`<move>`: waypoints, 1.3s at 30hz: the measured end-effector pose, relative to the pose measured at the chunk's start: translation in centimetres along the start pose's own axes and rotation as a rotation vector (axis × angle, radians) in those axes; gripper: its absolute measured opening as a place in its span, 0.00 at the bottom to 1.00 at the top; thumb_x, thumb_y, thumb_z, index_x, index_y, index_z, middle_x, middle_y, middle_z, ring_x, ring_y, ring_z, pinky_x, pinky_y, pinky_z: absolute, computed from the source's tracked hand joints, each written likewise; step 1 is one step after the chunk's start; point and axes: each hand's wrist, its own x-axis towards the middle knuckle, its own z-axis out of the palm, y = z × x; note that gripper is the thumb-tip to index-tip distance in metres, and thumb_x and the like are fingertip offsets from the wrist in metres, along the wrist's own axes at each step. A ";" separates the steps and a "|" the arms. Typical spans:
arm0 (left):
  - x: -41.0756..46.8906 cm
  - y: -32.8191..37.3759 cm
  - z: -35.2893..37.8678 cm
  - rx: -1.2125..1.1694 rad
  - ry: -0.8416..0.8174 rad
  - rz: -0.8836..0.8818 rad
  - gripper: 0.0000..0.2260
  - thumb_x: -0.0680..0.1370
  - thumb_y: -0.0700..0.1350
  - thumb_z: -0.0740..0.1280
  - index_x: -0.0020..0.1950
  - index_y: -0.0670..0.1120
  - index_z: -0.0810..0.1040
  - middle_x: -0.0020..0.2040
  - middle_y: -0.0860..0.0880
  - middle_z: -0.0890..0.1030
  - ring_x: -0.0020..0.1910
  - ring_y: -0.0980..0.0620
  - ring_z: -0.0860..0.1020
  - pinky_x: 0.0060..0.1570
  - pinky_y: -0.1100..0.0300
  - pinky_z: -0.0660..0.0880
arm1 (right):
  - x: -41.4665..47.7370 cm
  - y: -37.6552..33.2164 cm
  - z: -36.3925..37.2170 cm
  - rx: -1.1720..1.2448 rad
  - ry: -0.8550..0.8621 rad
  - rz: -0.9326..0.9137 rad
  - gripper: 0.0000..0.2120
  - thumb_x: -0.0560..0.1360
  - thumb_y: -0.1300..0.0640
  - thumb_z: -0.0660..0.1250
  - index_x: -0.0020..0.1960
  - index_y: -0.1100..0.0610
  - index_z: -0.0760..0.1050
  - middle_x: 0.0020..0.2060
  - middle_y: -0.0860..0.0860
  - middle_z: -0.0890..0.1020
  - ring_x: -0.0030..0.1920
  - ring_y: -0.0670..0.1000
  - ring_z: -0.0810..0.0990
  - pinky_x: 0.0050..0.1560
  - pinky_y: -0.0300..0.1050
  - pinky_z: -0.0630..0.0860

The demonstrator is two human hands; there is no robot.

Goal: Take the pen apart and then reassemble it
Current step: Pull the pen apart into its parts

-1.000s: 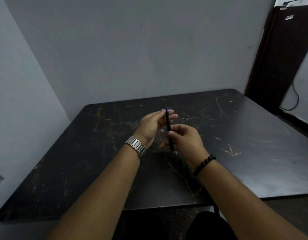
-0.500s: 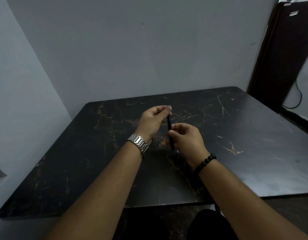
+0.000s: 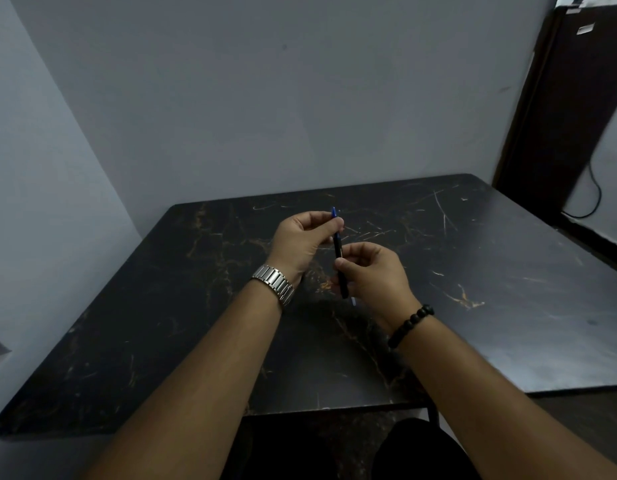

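A slim dark pen with a blue top end stands nearly upright above the middle of the black marble-patterned table. My left hand, with a silver watch on its wrist, pinches the blue top end between thumb and fingers. My right hand, with a dark bead bracelet on its wrist, grips the pen's lower barrel. A small pale tip shows below my right hand. Whether the pen's parts are joined or separated under my fingers is hidden.
The table stands in a corner against grey walls. A dark wooden door is at the right, with a black cable hanging beside it. My dark-clothed legs show below the table's near edge.
My left hand's fingers went from spread beside the pen to pinching its top end. The blue end, covered half a second ago, shows above the fingers again. My right hand has kept its grip.
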 end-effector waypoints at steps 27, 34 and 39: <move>1.6 2.6 -2.4 -0.354 0.139 -0.161 0.03 0.78 0.47 0.74 0.45 0.50 0.85 0.43 0.56 0.86 0.44 0.56 0.82 0.61 0.41 0.72 | -0.8 0.6 0.4 -0.053 -0.011 -0.011 0.06 0.75 0.66 0.72 0.49 0.57 0.81 0.39 0.54 0.85 0.38 0.52 0.86 0.44 0.53 0.86; 2.1 1.2 -5.0 -0.475 0.196 -0.272 0.03 0.77 0.41 0.75 0.46 0.44 0.82 0.35 0.49 0.84 0.34 0.54 0.83 0.40 0.57 0.85 | -1.2 0.8 0.4 -0.042 -0.024 -0.009 0.05 0.75 0.66 0.72 0.49 0.58 0.81 0.39 0.54 0.85 0.36 0.50 0.86 0.40 0.46 0.85; 0.4 -1.1 -5.6 0.354 0.075 -0.370 0.07 0.74 0.45 0.78 0.50 0.44 0.87 0.44 0.45 0.86 0.40 0.49 0.82 0.38 0.57 0.81 | -1.2 0.6 0.1 -0.031 -0.019 -0.013 0.06 0.75 0.66 0.72 0.49 0.57 0.81 0.34 0.51 0.86 0.35 0.51 0.86 0.42 0.53 0.86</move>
